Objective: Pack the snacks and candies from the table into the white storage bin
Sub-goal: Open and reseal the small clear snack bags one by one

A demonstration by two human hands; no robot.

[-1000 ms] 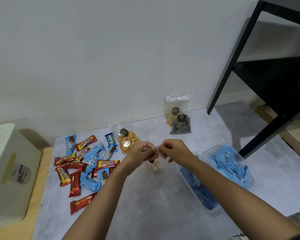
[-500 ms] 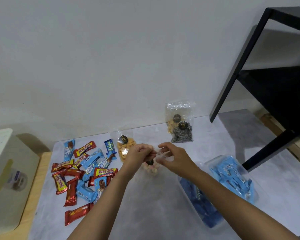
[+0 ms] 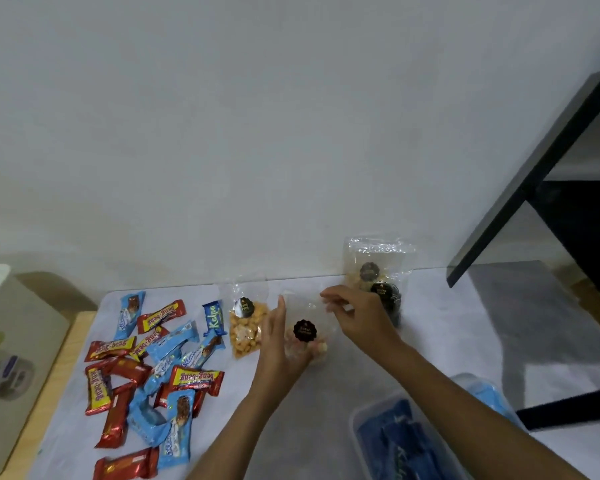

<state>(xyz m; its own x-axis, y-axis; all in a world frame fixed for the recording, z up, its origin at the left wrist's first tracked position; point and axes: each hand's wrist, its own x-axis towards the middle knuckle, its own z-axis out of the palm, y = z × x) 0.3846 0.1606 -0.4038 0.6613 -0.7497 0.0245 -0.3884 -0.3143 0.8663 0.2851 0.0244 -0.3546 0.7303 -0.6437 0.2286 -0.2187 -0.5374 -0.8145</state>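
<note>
Clear plastic snack bag [image 3: 305,336], holding pale bites and marked with a round dark sticker, sits between the two hands above the middle of the grey tabletop [image 3: 430,341]. I cannot tell whether its bottom touches the tabletop. Its long axis runs up and away from the person, with the mouth end on top.

The left hand [image 3: 278,344] backs the bag's left side and bottom, its straight fingers [image 3: 282,306] laid flat against the plastic and none visibly curled round it. The right hand [image 3: 357,317] pinches the top right corner with bent fingers [image 3: 329,301].

The one white storage bin [image 3: 25,327] lies well to the left, beyond the heap of candy bars. The bag must therefore cross that heap going leftward, and I judge the left hand to be the nearer one.

There are four clear bags:
- the held one;
- one bag of orange-yellow nuts [image 3: 245,329], lying flat just left of the left hand;
- a pale-filled bag [image 3: 364,268] and a dark-filled bag [image 3: 387,299], both upright by the wall behind the right hand.

The red-wrapped bars [image 3: 110,348] and blue-wrapped bars [image 3: 132,313] overlap, so the count is rough, about sixteen together. Two clear plastic tubs [image 3: 352,419] of blue packets sit at the near right.
</note>
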